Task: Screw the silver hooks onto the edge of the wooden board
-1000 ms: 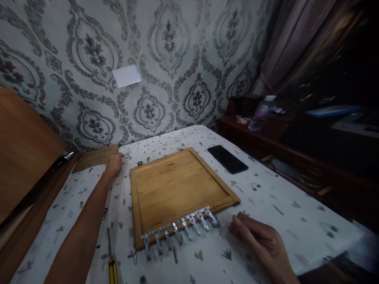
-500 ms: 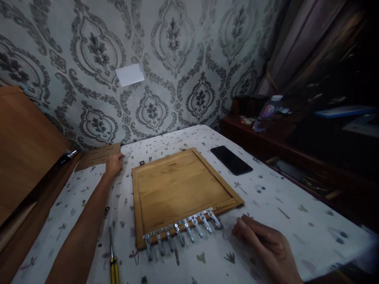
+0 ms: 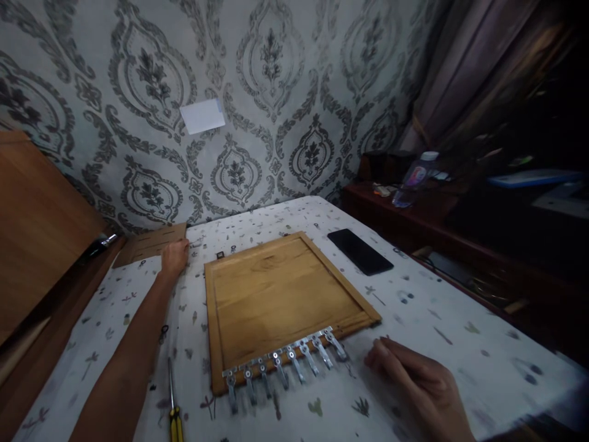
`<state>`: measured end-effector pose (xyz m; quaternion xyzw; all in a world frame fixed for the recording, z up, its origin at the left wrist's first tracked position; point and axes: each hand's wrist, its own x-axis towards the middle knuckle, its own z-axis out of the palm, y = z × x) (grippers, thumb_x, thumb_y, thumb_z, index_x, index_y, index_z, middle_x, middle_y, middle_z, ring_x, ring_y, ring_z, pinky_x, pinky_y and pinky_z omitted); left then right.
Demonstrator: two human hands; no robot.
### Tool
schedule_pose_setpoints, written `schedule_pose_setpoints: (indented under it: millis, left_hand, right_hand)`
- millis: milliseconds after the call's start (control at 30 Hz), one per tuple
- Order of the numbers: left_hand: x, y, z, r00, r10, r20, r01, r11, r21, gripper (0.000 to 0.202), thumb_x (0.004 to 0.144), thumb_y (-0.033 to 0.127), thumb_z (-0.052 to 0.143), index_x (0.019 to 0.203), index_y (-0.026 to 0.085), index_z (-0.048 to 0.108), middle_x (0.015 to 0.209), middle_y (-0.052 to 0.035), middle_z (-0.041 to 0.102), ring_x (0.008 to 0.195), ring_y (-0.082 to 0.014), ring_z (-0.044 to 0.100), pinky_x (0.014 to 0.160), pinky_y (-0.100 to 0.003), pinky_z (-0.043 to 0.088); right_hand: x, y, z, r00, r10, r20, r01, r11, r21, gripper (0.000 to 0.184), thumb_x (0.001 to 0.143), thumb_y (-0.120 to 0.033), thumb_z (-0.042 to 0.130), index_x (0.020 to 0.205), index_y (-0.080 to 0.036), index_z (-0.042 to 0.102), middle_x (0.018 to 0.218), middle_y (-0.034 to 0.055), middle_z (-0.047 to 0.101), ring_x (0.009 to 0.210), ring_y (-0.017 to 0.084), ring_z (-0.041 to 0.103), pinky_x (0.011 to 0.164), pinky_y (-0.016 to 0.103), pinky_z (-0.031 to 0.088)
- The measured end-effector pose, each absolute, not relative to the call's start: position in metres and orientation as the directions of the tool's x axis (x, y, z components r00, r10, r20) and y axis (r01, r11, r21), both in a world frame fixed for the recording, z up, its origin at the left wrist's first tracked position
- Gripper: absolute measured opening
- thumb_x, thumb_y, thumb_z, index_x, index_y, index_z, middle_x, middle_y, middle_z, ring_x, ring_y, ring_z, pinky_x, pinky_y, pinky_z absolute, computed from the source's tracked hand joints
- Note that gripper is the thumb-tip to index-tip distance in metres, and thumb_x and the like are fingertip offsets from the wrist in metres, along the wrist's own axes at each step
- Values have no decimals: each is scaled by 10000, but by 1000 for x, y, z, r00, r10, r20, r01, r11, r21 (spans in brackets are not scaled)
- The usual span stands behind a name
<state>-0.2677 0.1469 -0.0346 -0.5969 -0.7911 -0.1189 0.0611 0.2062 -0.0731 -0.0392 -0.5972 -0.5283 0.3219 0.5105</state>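
Note:
My left hand [image 3: 175, 256] reaches to the far left of the table, its fingers closed at the right edge of a brown cardboard piece [image 3: 150, 244] with dark slits. Whatever those fingers hold, if anything, is too small to make out. At the lower right my right hand [image 3: 416, 377] rests low over the cloth with curled fingers, and its grasp is hidden. Between them lies a framed wooden panel [image 3: 271, 294]. Along its near edge sits a row of several metal hooks [image 3: 291, 356], their curved ends overhanging the cloth. A yellow-and-black screwdriver [image 3: 175, 417] lies near my left forearm.
A black phone [image 3: 360, 251] lies right of the panel on the patterned tablecloth [image 3: 442, 307]. A brown wooden board [image 3: 41, 227] rises at the left. On the dark red furniture at right stands a plastic bottle [image 3: 416, 178]. A patterned wall [image 3: 276, 141] bounds the back.
My left hand has shifted very slightly left and down. The view has moved a little, and the rest of the table looks the same.

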Motion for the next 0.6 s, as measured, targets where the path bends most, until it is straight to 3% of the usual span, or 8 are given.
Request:
schedule_pose_setpoints:
  millis: [300,433,600]
  left_hand:
    - [-276,149,-26,-320,885,338,891,160,425,380,979,385,647,1283,158,620,1301,-115,634,1146,-253,646,970,-474,581]
    - [-276,149,-24,-350,889,294,774,98,626,381,976,385,652,1276,152,623,1279,-111,643,1111,-245,656,940,-456,593]
    - [-268,134,-30,-366,911,193,549,44,835,392,982,389,644,1294,155,609,1274,-114,641,1093,-236,662,923,-448,601]
  right_hand:
    - [209,-72,-40,223,966,133,332,53,-942,545,879,-639,605,542,-210,618,583,21,585,595,161,527,644,256,444]
    - [216,-69,-42,131,984,123,389,63,-919,558,868,-657,596,542,-205,636,586,32,594,576,166,530,586,266,429]
    - [212,-70,-42,216,969,119,364,33,-931,520,856,-621,622,546,-204,623,596,24,592,596,162,520,585,264,414]
